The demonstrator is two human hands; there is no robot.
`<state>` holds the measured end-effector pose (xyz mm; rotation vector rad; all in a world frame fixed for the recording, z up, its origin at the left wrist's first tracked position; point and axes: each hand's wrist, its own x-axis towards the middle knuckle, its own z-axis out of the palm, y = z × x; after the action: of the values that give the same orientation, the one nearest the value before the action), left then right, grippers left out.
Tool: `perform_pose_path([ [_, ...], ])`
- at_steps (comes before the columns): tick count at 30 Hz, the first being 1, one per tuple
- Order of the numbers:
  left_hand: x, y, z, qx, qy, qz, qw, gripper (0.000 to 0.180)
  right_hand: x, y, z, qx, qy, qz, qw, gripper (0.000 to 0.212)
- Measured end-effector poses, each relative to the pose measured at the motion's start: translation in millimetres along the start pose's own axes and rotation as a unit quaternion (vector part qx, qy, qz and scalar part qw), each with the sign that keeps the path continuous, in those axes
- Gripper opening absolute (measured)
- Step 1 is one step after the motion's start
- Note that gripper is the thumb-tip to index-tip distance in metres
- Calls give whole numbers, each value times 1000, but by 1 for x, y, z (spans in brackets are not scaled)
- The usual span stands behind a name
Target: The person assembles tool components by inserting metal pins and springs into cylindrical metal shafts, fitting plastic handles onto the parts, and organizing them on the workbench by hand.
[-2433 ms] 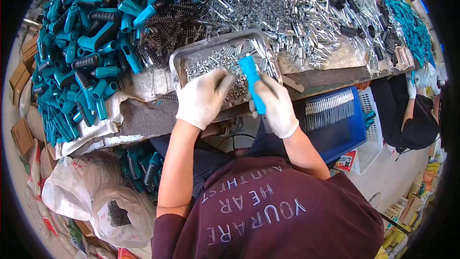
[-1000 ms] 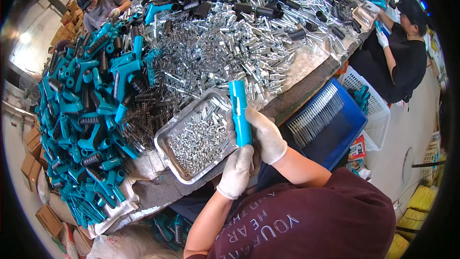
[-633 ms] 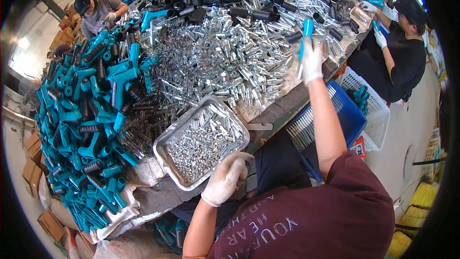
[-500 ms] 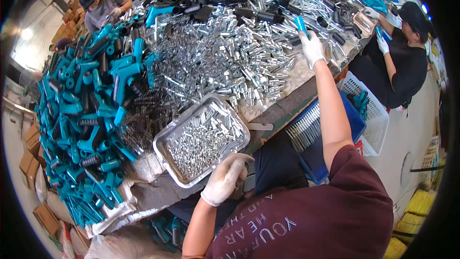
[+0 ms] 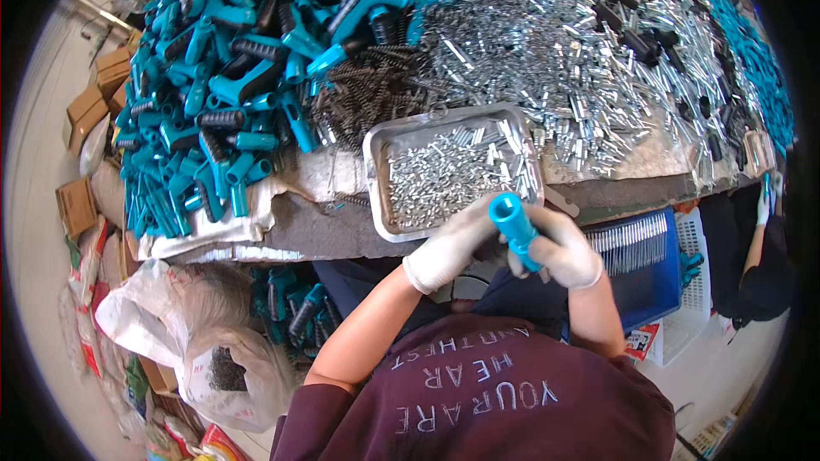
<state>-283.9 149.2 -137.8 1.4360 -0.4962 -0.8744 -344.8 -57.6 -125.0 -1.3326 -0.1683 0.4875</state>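
Note:
My right hand, in a white glove, grips a teal tube-shaped plastic part with its round open end turned up toward me. My gloved left hand is close against the left side of that part, at the near edge of a metal tray. Its fingertips are hidden, so I can't tell whether they hold anything. Small silvery metal pieces fill much of the tray, with some longer pins at its right side.
Left of the tray lies a big heap of teal and black pistol-shaped handles. Dark springs and loose metal parts spread behind it. A blue bin with a row of metal rods stands at right, near a co-worker's arm.
My right hand has come back from the far right of the table with the teal part, in front of my body. My left hand has moved up beside it. The view has turned left and down.

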Motion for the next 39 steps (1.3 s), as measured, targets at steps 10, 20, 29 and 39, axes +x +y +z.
perform_pose_path([
  [10, -35, 19, -1, -53, 280, 138, 949, 40, 17, 34, 49, -24, -13, 120, 992, 26],
  [20, -49, 20, -23, 127, 344, 145, 919, 39, 28, 35, 72, 195, 32, 85, 977, 32],
  [29, -60, 30, -44, 338, 359, 225, 840, 26, 35, 39, 78, 318, -58, 129, 937, 42],
  [39, -69, 17, -50, 574, 310, 229, 722, 11, 47, 15, 89, 181, -16, 148, 972, 54],
])
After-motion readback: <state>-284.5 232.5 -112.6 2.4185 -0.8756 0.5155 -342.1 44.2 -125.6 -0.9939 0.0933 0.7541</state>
